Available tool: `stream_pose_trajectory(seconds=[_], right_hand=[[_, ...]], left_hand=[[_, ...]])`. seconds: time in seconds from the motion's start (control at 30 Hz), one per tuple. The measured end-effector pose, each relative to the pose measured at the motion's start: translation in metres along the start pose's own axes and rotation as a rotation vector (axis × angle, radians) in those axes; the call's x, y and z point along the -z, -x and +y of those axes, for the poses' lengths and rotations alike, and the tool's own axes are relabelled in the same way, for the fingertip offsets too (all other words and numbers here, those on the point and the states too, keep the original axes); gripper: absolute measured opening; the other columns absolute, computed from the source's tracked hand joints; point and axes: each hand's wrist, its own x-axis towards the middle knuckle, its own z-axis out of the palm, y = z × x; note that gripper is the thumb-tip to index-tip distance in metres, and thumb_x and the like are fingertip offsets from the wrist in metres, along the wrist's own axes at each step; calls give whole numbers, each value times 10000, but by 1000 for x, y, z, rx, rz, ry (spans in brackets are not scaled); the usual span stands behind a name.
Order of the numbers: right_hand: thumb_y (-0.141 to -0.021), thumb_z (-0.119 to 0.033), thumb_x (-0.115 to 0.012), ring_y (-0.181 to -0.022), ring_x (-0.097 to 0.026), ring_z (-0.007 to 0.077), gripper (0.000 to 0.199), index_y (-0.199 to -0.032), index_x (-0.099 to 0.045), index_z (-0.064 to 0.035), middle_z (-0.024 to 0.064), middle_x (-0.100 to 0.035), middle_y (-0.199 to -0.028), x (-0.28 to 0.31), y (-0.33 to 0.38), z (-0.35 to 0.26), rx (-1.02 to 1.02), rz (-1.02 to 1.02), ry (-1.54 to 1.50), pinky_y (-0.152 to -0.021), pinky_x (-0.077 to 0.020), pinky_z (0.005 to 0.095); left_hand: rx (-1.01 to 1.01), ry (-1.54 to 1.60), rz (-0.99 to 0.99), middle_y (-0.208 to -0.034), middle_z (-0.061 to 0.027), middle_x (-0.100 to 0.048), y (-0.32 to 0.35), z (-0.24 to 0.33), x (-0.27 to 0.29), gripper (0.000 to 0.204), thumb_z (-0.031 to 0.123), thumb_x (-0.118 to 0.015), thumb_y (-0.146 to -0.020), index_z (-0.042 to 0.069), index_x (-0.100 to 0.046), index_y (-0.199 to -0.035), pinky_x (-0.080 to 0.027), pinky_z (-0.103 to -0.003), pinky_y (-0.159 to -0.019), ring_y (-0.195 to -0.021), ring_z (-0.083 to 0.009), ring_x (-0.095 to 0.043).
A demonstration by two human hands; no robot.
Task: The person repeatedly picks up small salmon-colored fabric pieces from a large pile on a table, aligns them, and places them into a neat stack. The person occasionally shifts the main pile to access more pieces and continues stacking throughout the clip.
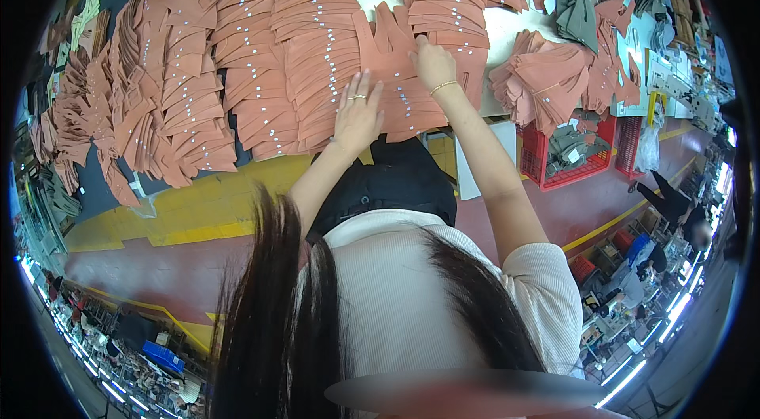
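My left hand (358, 112) lies flat, fingers apart, on a fanned row of rust-orange cut fabric pieces (317, 62) near the table's front edge. My right hand (433, 62) rests farther up on a neighbouring row of the same pieces (443, 7), fingertips pinching or pressing the edge of one piece; whether it grips it I cannot tell. A larger notched orange piece (388, 43) lies between the two hands. A thin bracelet is on my right wrist, and a ring is on my left hand.
Many overlapping rows of orange pieces with small white stickers cover the table (178, 86). A loose heap of orange pieces (546, 78) lies at right, above a red crate (570, 151). Olive-green pieces (576, 15) lie farther back. Red floor with yellow lines lies below.
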Motion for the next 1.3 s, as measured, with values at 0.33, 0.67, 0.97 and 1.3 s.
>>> stream_pose_trajectory(seconds=[0.33,0.67,0.97,1.3], right_hand=[[-793,-359,-674,-759,-664,359,417,-1022,-502,-56,184,-662,-767,74,13,-3,0,58,-62,-662,-520,449],[-805,-285,-651,-849,-651,285,310,-973,-628,-26,160,-677,-892,120,-100,93,-17,284,-556,-772,-503,361],[-831,-270,-632,-932,-627,241,355,-1043,-598,12,139,-656,-1034,109,-100,104,-14,195,-726,-836,-480,328],[-956,-164,-502,-1010,-605,184,290,-1211,-490,-26,89,-600,-1099,33,40,95,-506,-246,-1628,-841,-508,327]], left_hand=[[-64,-371,-60,-1409,-179,-381,-44,17,-19,594,259,-626,-820,28,-430,-1331,-289,-451,-1080,-1317,-304,-353],[215,573,95,-1045,-149,-611,-104,5,19,410,258,-614,-855,-24,-568,-1149,-473,-343,-851,-968,-279,-599],[607,1479,-186,-1115,-154,-567,-171,3,5,397,263,-541,-931,-1,-487,-1223,-487,-329,-821,-977,-233,-570],[797,1790,-304,-1045,-158,-524,-183,25,6,323,257,-585,-898,55,-434,-1100,-507,-367,-757,-895,-259,-570]])
